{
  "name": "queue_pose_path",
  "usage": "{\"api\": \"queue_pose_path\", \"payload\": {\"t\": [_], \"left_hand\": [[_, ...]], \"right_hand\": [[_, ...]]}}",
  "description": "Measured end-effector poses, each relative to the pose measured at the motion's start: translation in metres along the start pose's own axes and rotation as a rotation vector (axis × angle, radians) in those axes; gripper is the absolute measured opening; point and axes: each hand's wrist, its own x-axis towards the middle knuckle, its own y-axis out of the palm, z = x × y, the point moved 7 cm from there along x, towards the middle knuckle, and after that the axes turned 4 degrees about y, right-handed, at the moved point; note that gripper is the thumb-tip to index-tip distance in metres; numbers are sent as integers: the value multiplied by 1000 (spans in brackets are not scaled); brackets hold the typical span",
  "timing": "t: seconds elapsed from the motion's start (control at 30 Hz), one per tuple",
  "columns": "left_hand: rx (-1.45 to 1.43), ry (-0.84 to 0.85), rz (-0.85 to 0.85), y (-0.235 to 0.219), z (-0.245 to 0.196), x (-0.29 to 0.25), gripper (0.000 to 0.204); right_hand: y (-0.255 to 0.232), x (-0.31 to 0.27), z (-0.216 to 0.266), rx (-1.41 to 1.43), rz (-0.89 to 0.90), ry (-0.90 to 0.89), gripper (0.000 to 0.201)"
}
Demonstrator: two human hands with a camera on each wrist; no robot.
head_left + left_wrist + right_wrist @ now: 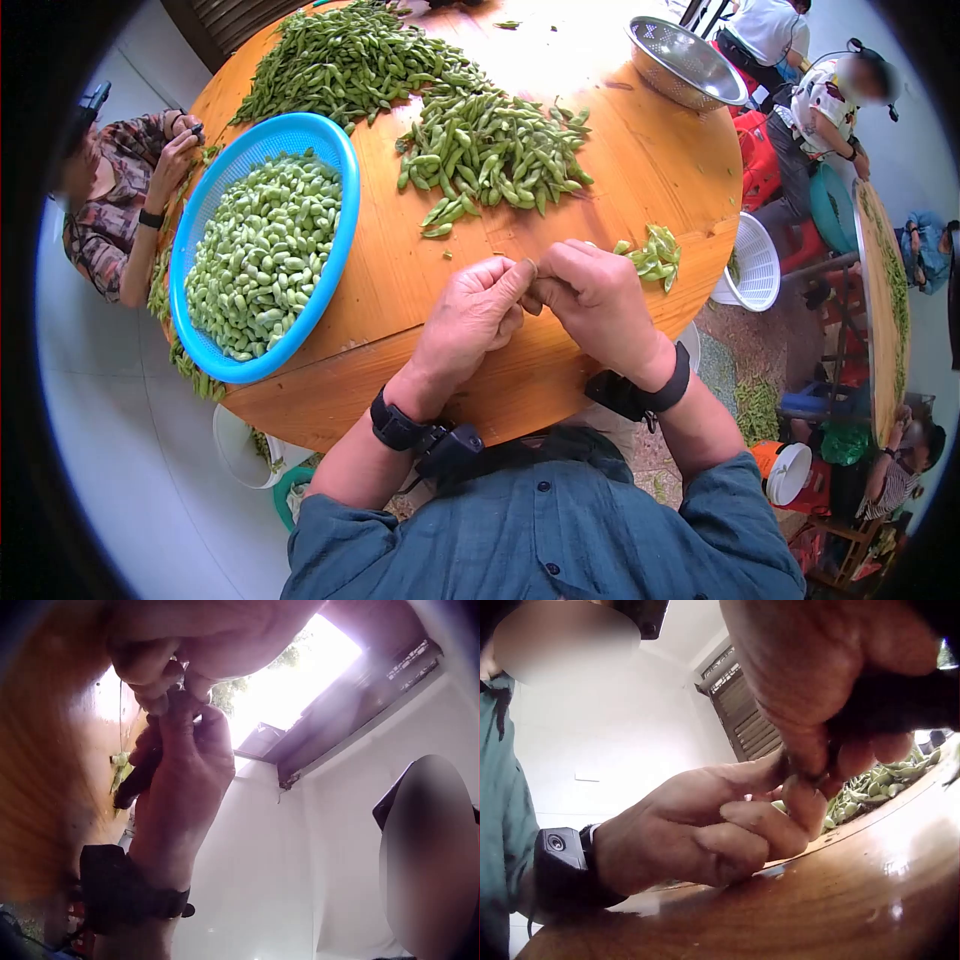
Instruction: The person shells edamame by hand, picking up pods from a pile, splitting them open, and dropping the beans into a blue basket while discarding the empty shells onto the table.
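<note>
Both hands meet over the table's near edge, fingers curled and fingertips together. My left hand pinches between thumb and fingers; in the right wrist view a sliver of green pod shows there, mostly hidden by the fingers. My right hand pinches at the same spot, its thumb against the left thumb. Ahead of the hands lies a small heap of green soybean pods. Split empty pods lie just right of the right hand. On the left stands a blue basket of shelled green beans.
A larger pod pile covers the far left of the round wooden table. A metal colander stands at the far right. A white basket is below the right edge. One person sits at left; others sit at right.
</note>
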Motion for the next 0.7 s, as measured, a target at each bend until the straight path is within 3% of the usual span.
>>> {"api": "queue_pose_path", "payload": {"t": [0.17, 0.23, 0.3, 0.37, 0.43, 0.47, 0.53, 0.57, 0.63, 0.7], "left_hand": [[-92, -43, -16, 2, -5, 1, 21], [-121, -76, -139, -5, -6, 3, 14], [-115, -18, -173, -20, -12, 6, 13], [-110, 41, -205, -38, -22, 8, 12], [185, 158, -297, -60, -42, 9, 9], [188, 158, -296, -68, -41, 13, 9], [931, 534, -446, -69, -69, 9, 10], [937, 533, -446, -72, -69, 8, 10], [1280, 511, -448, -60, -77, 4, 12], [1335, 527, -463, -57, -78, 3, 12]], "right_hand": [[1, 0, -11, 338, 29, 222, 4], [-2, 0, -20, 405, 32, 288, 4], [-16, 1, -21, -24, -23, 108, 6], [-24, -1, -32, -54, -9, 118, 7], [-30, -5, -37, -252, 46, 149, 8], [-34, -7, -37, -333, 82, 175, 13], [-39, -9, -34, -338, 48, 169, 15], [-41, -10, -32, -345, 15, 162, 17], [-45, -12, -28, -325, -58, 161, 19], [-49, -14, -26, -310, -131, 165, 21]]}}
